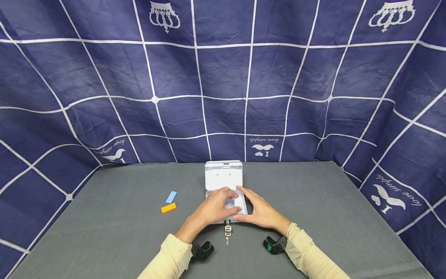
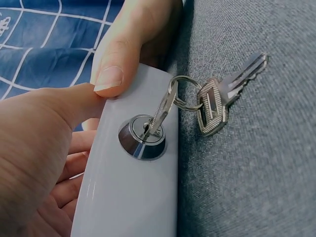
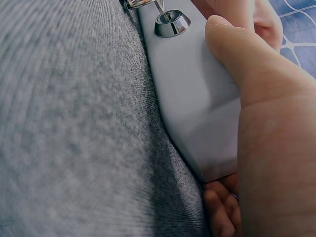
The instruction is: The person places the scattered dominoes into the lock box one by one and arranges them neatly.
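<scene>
A white metal cash box [image 1: 223, 176] stands with its lid raised. In its front is a round lock [image 2: 143, 138] with a key [image 2: 163, 111] inserted; a second key [image 2: 212, 108] hangs from the ring over the grey cloth. My left hand [image 1: 216, 205] reaches over the box from the left, fingers bent down into it. Between its thumb and forefinger shows a white patch I cannot identify. My right hand [image 1: 262, 211] grips the box's right side, thumb on the front edge and fingers around the side. Both thumbs meet in the left wrist view.
Left of the box lie a light blue block [image 1: 171, 197] and an orange block [image 1: 168, 208], close together on the grey table cloth [image 1: 122, 224]. A dark blue curtain [image 1: 223, 77] with white lines hangs behind the table. Black bands [image 1: 275, 245] sit on both wrists.
</scene>
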Demonstrator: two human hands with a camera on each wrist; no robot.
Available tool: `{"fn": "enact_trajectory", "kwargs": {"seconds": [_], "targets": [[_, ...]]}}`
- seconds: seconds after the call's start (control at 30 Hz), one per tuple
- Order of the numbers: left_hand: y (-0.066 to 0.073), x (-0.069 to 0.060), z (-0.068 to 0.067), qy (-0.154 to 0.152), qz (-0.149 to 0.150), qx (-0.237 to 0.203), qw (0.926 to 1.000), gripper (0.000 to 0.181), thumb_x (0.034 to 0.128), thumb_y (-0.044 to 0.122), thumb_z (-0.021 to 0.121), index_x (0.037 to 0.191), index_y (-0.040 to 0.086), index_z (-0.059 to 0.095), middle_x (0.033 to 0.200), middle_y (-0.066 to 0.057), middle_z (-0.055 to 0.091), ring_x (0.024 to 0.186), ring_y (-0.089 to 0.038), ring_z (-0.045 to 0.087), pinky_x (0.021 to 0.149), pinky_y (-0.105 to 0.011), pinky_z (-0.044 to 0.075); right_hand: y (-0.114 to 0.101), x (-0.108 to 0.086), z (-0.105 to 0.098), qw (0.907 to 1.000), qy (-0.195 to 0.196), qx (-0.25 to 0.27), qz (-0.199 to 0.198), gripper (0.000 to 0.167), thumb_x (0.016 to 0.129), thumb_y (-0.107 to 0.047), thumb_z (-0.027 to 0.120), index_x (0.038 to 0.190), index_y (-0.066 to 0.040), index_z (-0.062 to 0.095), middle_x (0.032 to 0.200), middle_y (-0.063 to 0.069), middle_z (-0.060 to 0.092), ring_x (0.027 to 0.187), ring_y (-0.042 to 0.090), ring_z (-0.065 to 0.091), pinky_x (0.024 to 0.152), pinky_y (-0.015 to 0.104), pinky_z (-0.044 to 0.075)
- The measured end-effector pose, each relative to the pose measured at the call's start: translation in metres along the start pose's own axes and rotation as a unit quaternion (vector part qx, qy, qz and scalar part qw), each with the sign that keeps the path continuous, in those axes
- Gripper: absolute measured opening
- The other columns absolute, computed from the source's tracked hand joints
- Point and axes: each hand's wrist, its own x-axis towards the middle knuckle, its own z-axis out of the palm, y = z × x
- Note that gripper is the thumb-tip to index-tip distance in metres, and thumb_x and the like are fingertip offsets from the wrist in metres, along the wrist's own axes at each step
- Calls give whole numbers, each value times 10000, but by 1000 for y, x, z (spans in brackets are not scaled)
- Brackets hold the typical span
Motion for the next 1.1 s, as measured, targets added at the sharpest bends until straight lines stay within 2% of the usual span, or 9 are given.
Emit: {"fn": "enact_trajectory", "kwargs": {"seconds": [0.27,0.63,1.1], "targets": [[-3,6,5,-21,144,89,9999,317,841,202,836,1074,7,746,1015,-97,735,966,-245,707,893,-384,559,0,0,0,10000,35,81,9,947,845,-536,798,1609,-186,360,1552,98,494,1416,326,483,1133,574,401],[-2,11,11,-176,71,242,9995,305,820,220,857,1040,33,758,999,-72,765,959,-236,715,884,-375,558,-1,0,1,9999,21,99,52,955,838,-525,808,1604,-165,366,1539,107,505,1398,310,498,1134,557,406],[1,15,11,-342,-2,259,9991,286,826,245,863,1014,47,778,981,-58,774,959,-245,712,892,-382,550,0,0,1,10000,23,93,-3,950,843,-521,806,1605,-165,365,1546,101,501,1407,309,493,1137,563,401]]}}
